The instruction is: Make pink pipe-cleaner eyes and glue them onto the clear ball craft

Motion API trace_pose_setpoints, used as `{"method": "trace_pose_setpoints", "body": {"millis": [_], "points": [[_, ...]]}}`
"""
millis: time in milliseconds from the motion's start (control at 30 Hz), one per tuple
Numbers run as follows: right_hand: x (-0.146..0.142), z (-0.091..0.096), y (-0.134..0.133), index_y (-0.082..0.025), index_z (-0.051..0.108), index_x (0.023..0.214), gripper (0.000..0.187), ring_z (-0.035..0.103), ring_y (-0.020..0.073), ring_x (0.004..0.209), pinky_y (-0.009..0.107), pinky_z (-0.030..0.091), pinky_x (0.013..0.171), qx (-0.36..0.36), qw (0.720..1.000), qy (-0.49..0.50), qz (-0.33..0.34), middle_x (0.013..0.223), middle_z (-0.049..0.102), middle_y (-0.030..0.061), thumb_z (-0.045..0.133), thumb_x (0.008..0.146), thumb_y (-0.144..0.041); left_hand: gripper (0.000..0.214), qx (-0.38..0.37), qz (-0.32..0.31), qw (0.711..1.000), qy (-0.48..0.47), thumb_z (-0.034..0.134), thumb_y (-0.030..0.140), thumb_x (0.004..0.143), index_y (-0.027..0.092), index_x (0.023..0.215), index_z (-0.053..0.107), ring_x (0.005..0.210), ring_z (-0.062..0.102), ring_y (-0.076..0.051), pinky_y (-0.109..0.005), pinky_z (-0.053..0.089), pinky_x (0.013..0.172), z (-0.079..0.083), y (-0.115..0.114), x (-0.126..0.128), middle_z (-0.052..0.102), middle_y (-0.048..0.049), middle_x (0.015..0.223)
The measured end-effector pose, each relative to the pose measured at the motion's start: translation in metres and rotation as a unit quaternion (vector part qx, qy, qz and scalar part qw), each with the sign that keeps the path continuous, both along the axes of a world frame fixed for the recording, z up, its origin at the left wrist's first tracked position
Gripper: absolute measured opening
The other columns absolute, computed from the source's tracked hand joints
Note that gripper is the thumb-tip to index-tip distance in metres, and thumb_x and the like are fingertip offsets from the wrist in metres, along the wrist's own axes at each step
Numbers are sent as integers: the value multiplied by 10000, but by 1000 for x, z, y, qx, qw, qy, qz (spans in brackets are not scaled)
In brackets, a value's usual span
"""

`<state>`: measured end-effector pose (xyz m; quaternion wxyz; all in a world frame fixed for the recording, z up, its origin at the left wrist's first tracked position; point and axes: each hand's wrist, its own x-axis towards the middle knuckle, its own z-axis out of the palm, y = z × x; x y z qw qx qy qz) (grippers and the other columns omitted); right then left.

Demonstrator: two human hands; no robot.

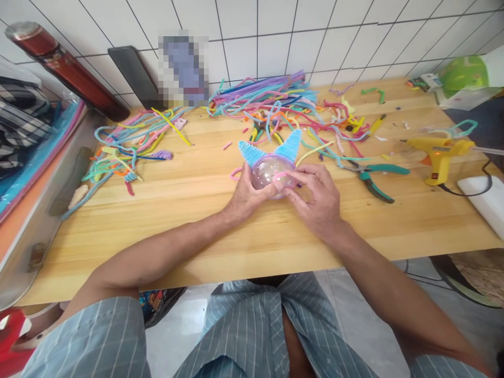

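A clear plastic ball (pixel 271 172) with two blue pipe-cleaner cones (pixel 289 145) on top rests on the wooden table (pixel 189 210). My left hand (pixel 247 197) cups the ball from its left side, fingers wrapped round it. My right hand (pixel 318 197) holds the ball's right side, and its fingertips pinch a pink pipe cleaner (pixel 280 176) against the ball's front. A loose pink strand curls on the table just left of the ball.
Heaps of coloured pipe cleaners (pixel 271 100) cover the table's back. Green-handled pliers (pixel 372 176) and a yellow glue gun (pixel 441 155) lie at right, beside a white pad (pixel 482 199). A red cylinder (pixel 65 68) and a dark phone (pixel 132 76) lean on the tiled wall.
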<state>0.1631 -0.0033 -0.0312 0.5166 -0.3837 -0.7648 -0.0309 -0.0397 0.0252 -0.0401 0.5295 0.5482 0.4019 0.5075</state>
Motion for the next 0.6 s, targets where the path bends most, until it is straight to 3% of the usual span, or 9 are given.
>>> {"method": "trace_pose_setpoints", "body": {"millis": [200, 400, 600], "points": [[9, 3, -1, -342, 704, 1535, 489, 783, 303, 1164, 478, 701, 926, -32, 999, 17, -11, 1328, 791, 107, 816, 1061, -386, 900, -24, -11, 999, -23, 985, 756, 718, 236, 1339, 595, 1351, 718, -348, -488, 593, 1169, 2, 5, 1, 748, -126, 1400], [13, 0, 0, -359, 742, 1493, 440, 766, 296, 1154, 512, 671, 987, -20, 1000, -6, 22, 1266, 784, 92, 809, 1060, -315, 875, -33, -30, 998, -49, 998, 708, 716, 219, 1319, 595, 1376, 719, -362, -480, 607, 1148, 2, 6, 0, 762, -141, 1403], [18, -2, -1, -364, 696, 1553, 528, 747, 297, 1142, 463, 692, 866, -36, 999, 6, 5, 1302, 750, 103, 823, 1045, -434, 969, -40, -46, 997, -56, 988, 768, 696, 210, 1373, 575, 1451, 687, -393, -507, 580, 1214, 5, 6, 4, 738, -167, 1468]]}}
